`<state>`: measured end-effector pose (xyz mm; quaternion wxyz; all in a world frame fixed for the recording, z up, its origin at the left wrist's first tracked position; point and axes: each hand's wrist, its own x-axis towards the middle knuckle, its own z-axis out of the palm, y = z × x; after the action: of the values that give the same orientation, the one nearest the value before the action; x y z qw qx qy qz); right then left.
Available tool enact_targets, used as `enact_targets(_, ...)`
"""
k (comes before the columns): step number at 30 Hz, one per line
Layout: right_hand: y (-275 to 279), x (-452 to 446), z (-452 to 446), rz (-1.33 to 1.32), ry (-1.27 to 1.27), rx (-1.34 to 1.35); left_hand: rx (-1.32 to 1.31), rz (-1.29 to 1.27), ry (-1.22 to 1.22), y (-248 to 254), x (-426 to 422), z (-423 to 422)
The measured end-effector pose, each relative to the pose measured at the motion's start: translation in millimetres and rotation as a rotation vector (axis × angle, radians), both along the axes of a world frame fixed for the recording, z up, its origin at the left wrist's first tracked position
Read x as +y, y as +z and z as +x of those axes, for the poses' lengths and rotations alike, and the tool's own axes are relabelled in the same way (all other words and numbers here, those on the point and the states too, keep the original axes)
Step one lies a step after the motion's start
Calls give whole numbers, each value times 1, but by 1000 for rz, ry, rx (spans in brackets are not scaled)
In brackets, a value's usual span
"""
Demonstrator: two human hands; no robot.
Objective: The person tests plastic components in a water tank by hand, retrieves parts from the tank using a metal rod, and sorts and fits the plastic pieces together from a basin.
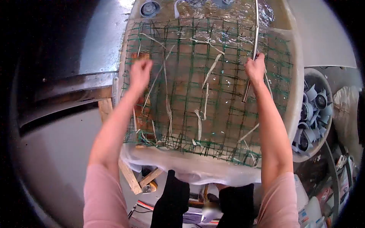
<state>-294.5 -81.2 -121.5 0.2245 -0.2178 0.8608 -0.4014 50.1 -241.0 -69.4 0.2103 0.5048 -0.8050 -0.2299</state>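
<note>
My right hand (255,69) is wrapped round a thin shiny metal rod (256,36), which slants from the top of the view down past my wrist. Over the left part of a green mesh grid (194,76), my left hand (140,72) is closed, fingers curled together; whatever they may hold is hidden. The mesh lies across a large pale tub (298,95) of water. Several whitish strips (212,71) lie on or are tied to the mesh.
A round grey part (149,8) sits in the water at the top. Right of the tub stands a round bin (330,142) full of grey bladed parts (312,110). A dark metal surface (102,34) lies left. Wooden pieces (130,176) are below the tub's near edge.
</note>
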Motion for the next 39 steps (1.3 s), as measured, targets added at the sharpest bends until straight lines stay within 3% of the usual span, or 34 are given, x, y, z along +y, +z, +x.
enact_targets(4, 72, 51, 16, -65, 94, 144, 131, 284, 77, 19, 151, 60)
enact_targets(5, 88, 66, 18, -113, 130, 244, 18, 416, 85, 50, 185, 63)
enact_targets(6, 100, 83, 22, -161, 166, 342, 95, 550, 140, 63, 221, 73)
enact_targets(7, 115, 100, 23, -99, 209, 381, -62, 425, 74, 70, 252, 87)
enact_targets(8, 132, 115, 24, -39, 253, 422, -12, 491, 78, 96, 279, 92)
enact_targets(11, 183, 140, 34, 41, 454, 312, 33, 646, 108, 165, 335, 107)
enact_targets(13, 216, 130, 42, 241, 626, 380, -107, 672, 103, 223, 347, 98)
enact_targets(17, 262, 71, 66, 466, 796, 391, 67, 798, 209, 259, 378, 105)
enact_targets(21, 278, 39, 57, 472, 763, 454, 47, 844, 231, 288, 378, 112)
enact_targets(23, 290, 48, 46, 517, 784, 467, -13, 752, 201, 299, 372, 115)
enact_targets(26, 316, 69, 33, 562, 816, 526, 30, 817, 255, 316, 363, 117)
enact_targets(29, 334, 78, 31, 690, 821, 493, 24, 771, 149, 339, 348, 103)
enact_targets(31, 353, 87, 40, 671, 790, 252, -47, 752, 53, 364, 332, 86)
enact_targets(33, 344, 110, 65, 374, 667, 95, 234, 892, 94, 382, 321, 54)
enact_targets(34, 356, 116, 84, 444, 758, 95, 309, 1018, 102, 380, 318, 43)
enact_targets(36, 384, 137, 124, 221, 503, -640, 358, 1169, 54, 397, 314, 7)
enact_targets(37, 393, 148, 144, 51, 247, -1029, 494, 1378, 216, 416, 310, -15)
enact_targets(38, 409, 154, 158, 66, 246, -940, 610, 1585, 389, 430, 309, -32)
enact_targets(39, 426, 160, 171, 84, 244, -850, 639, 1624, 318, 438, 308, -44)
